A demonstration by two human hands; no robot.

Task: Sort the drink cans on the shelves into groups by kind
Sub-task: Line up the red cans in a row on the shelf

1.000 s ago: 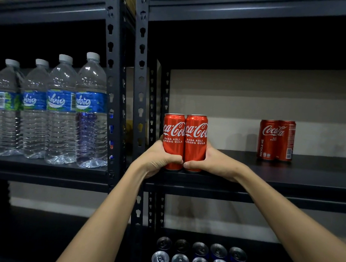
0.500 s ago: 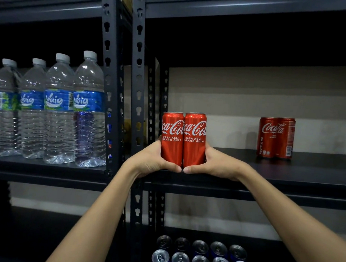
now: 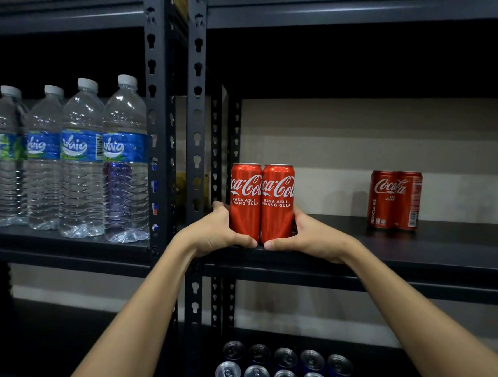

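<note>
Two red cola cans stand upright side by side at the left front of the dark middle shelf [image 3: 442,252]. My left hand [image 3: 216,233] grips the left red can [image 3: 244,199] low on its side. My right hand [image 3: 311,238] grips the right red can [image 3: 277,201] the same way. The two cans touch each other. A second pair of red cola cans [image 3: 395,199] stands further back on the right of the same shelf. Several blue cans [image 3: 286,371] with silver tops are packed in rows on the shelf below.
Several clear water bottles [image 3: 80,160] with blue labels stand on the neighbouring left shelf. Two perforated black uprights [image 3: 196,103] divide the racks. A shelf board [image 3: 369,18] runs overhead. A pale wall lies behind.
Both hands and the two red cans have barely shifted on the shelf; the view has moved slightly.
</note>
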